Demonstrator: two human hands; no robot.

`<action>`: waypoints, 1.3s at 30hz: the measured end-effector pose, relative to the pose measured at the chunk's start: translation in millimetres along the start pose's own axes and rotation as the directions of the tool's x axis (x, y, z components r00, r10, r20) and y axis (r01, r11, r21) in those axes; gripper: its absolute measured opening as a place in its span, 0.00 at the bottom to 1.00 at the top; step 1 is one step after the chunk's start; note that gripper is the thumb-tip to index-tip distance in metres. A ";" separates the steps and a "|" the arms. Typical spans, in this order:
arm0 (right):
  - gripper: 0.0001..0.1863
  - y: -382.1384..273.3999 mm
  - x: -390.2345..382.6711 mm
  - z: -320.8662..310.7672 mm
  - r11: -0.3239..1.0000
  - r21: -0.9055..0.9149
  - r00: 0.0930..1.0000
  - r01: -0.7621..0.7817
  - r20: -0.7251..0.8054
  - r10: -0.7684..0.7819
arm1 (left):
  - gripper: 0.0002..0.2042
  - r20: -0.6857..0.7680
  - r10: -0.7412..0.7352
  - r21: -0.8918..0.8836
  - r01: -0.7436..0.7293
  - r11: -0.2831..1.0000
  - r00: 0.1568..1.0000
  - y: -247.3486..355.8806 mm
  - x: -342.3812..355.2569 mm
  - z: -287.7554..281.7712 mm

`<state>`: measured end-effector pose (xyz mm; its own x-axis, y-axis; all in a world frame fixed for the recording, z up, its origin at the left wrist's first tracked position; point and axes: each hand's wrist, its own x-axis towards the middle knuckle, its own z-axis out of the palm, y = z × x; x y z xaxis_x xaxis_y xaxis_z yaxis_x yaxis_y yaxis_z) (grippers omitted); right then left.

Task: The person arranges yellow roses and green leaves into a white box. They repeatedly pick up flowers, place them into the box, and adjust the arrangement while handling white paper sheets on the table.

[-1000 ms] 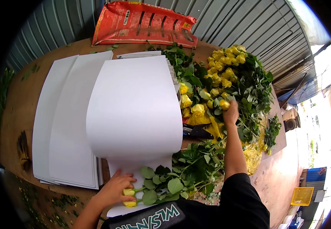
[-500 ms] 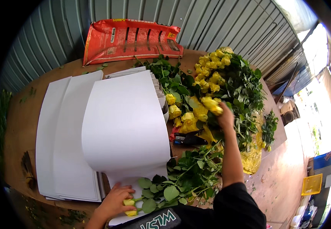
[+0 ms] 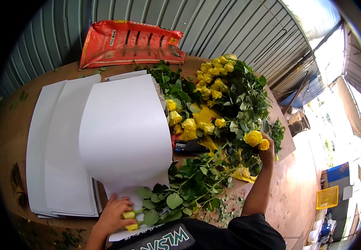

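Black shirt (image 3: 243, 233) cut off, lower roses (image 3: 131, 227) part-hidden

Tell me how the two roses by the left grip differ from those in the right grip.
The left roses lie on the white paper; the right roses are held in the right grip.
The left roses show side-on; the larger of the right roses faces the camera.
The left roses look narrower and more closed; the right roses look fuller and more open.
Both pairs are yellow.

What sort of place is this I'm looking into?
Probably a flower-packing shed, open on the right: yellow roses are heaped on a work table beside stacked white sheets, with a corrugated metal wall behind. Whether it belongs to a farm or a shop, I can't tell.
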<state>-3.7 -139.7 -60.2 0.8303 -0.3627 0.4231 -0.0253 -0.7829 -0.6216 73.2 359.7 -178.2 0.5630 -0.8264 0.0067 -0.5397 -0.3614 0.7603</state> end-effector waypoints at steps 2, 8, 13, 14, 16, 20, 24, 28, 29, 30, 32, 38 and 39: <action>0.13 -0.8 5.0 15.2 0.993 -0.062 0.995 0.098 0.008 -0.098 | 0.20 -0.010 -0.004 -0.001 0.004 1.000 1.000 -1.5 -3.4 0.2; 0.24 6.6 2.5 112.1 0.865 -0.501 0.947 0.009 0.283 0.154 | 0.19 0.000 -0.045 -0.055 0.045 0.997 0.999 1.2 -2.7 -0.9; 0.35 15.8 32.2 106.5 0.914 -0.392 0.718 -0.105 0.606 0.343 | 0.19 0.018 -0.076 -0.052 0.077 0.996 0.997 2.0 -4.8 -2.6; 0.25 35.0 40.6 91.0 0.867 -0.498 0.881 -0.033 0.395 0.260 | 0.19 0.020 -0.067 -0.056 0.068 0.996 0.998 2.3 -2.8 -1.8; 0.19 9.4 64.5 71.7 0.638 -0.746 0.980 -0.192 -0.178 0.087 | 0.19 0.018 -0.069 -0.054 0.070 0.996 0.997 2.4 -2.2 -1.6; 0.16 2.4 84.6 48.6 0.887 -0.457 0.906 0.064 -0.346 -0.244 | 0.19 0.027 -0.060 -0.056 0.062 0.997 0.998 0.5 -2.1 -0.3; 0.20 -6.4 92.2 74.0 0.892 -0.442 0.982 0.097 -0.106 -0.159 | 0.20 0.007 -0.070 -0.050 0.070 0.996 0.998 3.8 0.3 -3.9; 0.10 -12.4 101.5 100.1 0.743 -0.669 0.950 0.023 0.245 0.192 | 0.20 0.015 -0.106 -0.039 0.107 0.994 0.994 5.3 -8.0 -1.9; 0.08 45.4 103.2 107.2 0.666 -0.736 0.912 -0.120 0.183 0.366 | 0.20 0.017 -0.080 -0.033 0.081 0.996 0.997 6.7 -1.3 -3.7; 0.10 63.3 97.8 116.7 0.681 -0.732 0.881 -0.013 0.314 0.354 | 0.20 0.017 -0.077 -0.029 0.077 0.997 0.997 5.9 -1.3 -3.7; 0.11 134.6 85.7 127.2 0.652 -0.746 0.827 0.135 0.447 0.340 | 0.20 0.019 -0.059 -0.024 0.059 0.998 0.998 4.9 0.7 -2.2; 0.16 131.4 65.9 143.3 0.704 -0.710 0.859 0.004 0.363 0.362 | 0.19 0.011 -0.084 -0.026 0.085 0.996 0.996 4.7 -4.7 -1.3; 0.17 136.3 65.4 141.5 0.703 -0.712 0.844 -0.008 0.372 0.387 | 0.19 0.008 -0.075 -0.020 0.076 0.997 0.997 4.2 -5.1 -1.1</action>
<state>125.9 -198.7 -210.5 0.8980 -0.4207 -0.1291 -0.4207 -0.9067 0.0289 68.8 362.9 -174.3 0.5971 -0.8002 -0.0559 -0.4827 -0.4141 0.7717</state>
